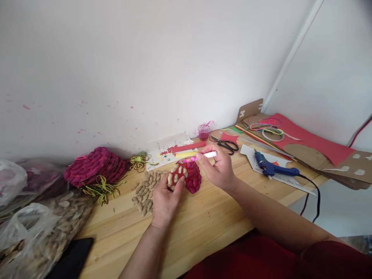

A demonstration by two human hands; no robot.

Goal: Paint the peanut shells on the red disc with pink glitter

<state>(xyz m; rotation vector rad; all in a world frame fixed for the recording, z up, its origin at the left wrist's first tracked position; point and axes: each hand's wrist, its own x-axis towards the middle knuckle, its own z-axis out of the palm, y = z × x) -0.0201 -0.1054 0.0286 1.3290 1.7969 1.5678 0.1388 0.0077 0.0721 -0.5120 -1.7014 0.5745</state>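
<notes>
My left hand [164,199] grips a round red craft piece [188,176] covered with peanut shells, some of them painted pink. It holds the piece tilted just above the wooden table [203,224]. My right hand [218,167] pinches a white paintbrush [207,155] whose pink tip touches the top of the piece. A pile of plain peanut shells [145,192] lies on the table just left of my left hand.
Stacked pink finished pieces [94,164] and yellow-green strings [101,188] lie at the left. Plastic bags of peanut shells [43,232] fill the near left. A pink paint cup [204,131], scissors [228,145], blue glue gun [271,167], red paper and cardboard [314,145] lie to the right.
</notes>
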